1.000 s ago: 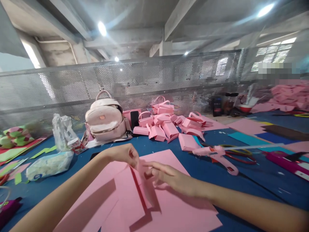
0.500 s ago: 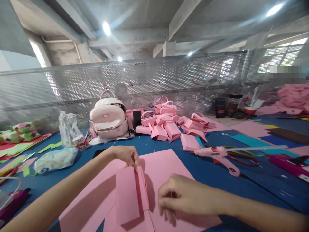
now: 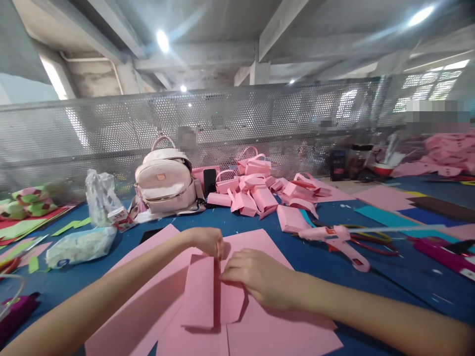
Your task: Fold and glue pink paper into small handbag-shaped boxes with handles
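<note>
A folded pink paper piece (image 3: 202, 291) lies on larger pink paper sheets (image 3: 282, 331) on the blue table. My left hand (image 3: 206, 241) pinches the far end of the folded piece at its crease. My right hand (image 3: 256, 276) presses down on the right flap of the same piece, fingers curled against the crease. Both forearms reach in from the bottom edge.
A pink glue gun (image 3: 339, 241) lies to the right by red scissors (image 3: 371, 244). A pile of finished pink paper bags (image 3: 260, 195), a pale backpack (image 3: 165, 180), a plastic bag (image 3: 100, 198) and a tissue pack (image 3: 79, 245) sit beyond. A perforated metal screen (image 3: 237, 128) backs the table.
My right hand moved up and left from the near sheet onto the folded piece's right flap. My left hand stayed at the far end. The fold now lies flatter.
</note>
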`<action>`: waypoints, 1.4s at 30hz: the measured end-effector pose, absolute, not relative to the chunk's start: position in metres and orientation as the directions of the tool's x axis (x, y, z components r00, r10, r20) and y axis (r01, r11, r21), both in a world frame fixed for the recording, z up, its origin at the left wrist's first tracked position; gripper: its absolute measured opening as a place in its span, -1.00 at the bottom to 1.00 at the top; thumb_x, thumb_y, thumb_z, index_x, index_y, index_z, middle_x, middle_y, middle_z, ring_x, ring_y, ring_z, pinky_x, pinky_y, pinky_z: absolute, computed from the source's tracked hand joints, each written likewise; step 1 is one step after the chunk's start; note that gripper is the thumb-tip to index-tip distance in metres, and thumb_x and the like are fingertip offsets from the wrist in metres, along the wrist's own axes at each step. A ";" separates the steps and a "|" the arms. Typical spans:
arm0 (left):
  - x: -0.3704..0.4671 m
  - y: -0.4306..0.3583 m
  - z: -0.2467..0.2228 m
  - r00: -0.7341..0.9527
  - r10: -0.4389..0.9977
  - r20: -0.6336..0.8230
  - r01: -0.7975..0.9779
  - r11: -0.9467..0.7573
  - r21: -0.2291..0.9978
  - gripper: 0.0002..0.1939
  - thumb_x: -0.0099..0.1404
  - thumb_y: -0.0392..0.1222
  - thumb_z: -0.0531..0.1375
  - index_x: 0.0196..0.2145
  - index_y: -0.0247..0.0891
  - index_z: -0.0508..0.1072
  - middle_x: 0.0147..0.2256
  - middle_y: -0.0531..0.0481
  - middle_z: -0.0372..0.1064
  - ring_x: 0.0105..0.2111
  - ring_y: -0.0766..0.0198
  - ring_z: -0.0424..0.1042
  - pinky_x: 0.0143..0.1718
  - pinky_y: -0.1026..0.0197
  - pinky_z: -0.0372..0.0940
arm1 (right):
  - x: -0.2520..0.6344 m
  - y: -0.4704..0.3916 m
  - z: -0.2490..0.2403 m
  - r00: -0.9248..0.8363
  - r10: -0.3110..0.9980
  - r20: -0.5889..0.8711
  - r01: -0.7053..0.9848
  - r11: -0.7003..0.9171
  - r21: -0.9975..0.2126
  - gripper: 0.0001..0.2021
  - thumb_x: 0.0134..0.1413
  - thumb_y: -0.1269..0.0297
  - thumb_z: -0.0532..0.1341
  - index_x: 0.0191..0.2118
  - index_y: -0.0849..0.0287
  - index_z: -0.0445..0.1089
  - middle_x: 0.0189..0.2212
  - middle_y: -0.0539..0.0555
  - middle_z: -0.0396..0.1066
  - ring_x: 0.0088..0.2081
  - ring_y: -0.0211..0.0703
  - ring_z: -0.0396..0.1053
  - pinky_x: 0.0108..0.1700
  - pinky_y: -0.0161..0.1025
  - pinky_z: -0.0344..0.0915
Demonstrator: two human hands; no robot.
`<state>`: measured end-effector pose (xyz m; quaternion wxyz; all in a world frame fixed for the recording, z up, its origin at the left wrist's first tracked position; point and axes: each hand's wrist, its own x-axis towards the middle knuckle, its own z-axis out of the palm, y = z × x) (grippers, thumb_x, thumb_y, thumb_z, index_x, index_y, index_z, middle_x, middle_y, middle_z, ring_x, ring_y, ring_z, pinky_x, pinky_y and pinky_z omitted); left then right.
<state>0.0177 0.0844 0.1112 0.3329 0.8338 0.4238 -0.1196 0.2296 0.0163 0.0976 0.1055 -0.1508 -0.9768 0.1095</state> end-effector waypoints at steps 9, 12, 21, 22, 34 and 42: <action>0.015 0.080 0.126 0.631 0.719 -0.292 0.753 -0.477 0.454 -0.86 0.34 -0.17 0.29 -0.32 -0.31 0.52 -0.34 0.03 0.49 -0.37 0.28 0.48 -0.32 0.22 0.40 | 0.220 0.015 0.100 -0.959 0.249 0.132 0.236 0.966 -0.110 -0.68 0.00 0.60 0.14 -0.15 0.29 0.54 -0.20 0.22 0.53 -0.07 0.07 0.40 0.00 -0.09 0.29; 0.012 0.058 0.151 0.609 0.790 -0.074 0.711 -0.502 0.493 -0.92 0.21 -0.37 0.31 -0.41 -0.25 0.57 -0.42 0.02 0.53 -0.38 0.22 0.49 -0.36 0.28 0.29 | 0.218 0.019 0.097 -0.956 0.266 0.126 0.247 0.958 -0.146 -0.68 0.01 0.59 0.15 -0.15 0.24 0.55 -0.19 0.19 0.51 -0.11 0.03 0.40 -0.04 -0.12 0.29; 0.033 -0.072 0.119 0.705 0.693 0.153 0.694 -0.718 0.052 -0.95 0.27 -0.21 0.32 -0.30 -0.21 0.56 -0.35 -0.05 0.56 -0.38 0.11 0.49 -0.33 0.15 0.22 | 0.218 0.017 0.097 -0.942 0.303 0.143 0.277 0.944 -0.178 -0.81 0.05 0.56 0.17 -0.31 0.21 0.51 -0.28 0.12 0.45 -0.19 -0.05 0.36 -0.14 -0.20 0.24; 0.032 -0.077 0.109 0.700 0.702 0.135 0.710 -0.703 -0.026 -0.86 0.25 -0.14 0.35 -0.25 -0.23 0.55 -0.32 -0.03 0.55 -0.33 0.10 0.49 -0.28 0.13 0.25 | 0.218 0.016 0.099 -0.948 0.286 0.138 0.265 0.952 -0.153 -0.80 0.07 0.57 0.16 -0.30 0.21 0.51 -0.27 0.12 0.45 -0.17 -0.05 0.36 -0.13 -0.20 0.24; 0.026 -0.081 0.075 0.721 0.516 0.463 0.688 -0.610 -0.392 -0.31 0.14 0.38 0.28 -0.13 -0.37 0.56 -0.20 -0.06 0.59 -0.14 0.01 0.39 0.14 -0.04 0.03 | 0.231 0.006 0.098 -0.939 0.315 0.141 0.281 0.935 -0.216 -0.61 0.15 0.56 0.10 0.04 0.22 0.48 -0.10 0.20 0.49 -0.03 0.01 0.36 0.06 -0.12 0.25; 0.027 -0.080 0.060 0.702 0.506 0.501 0.701 -0.615 -0.361 -0.75 0.28 -0.20 0.21 -0.15 -0.39 0.55 -0.21 -0.13 0.57 -0.19 0.03 0.42 0.12 -0.09 0.12 | 0.303 -0.021 0.116 -0.787 0.593 0.168 0.515 0.783 -0.349 -0.67 0.30 0.41 0.01 -0.02 0.04 0.48 0.00 0.08 0.49 0.01 -0.08 0.42 0.07 -0.20 0.30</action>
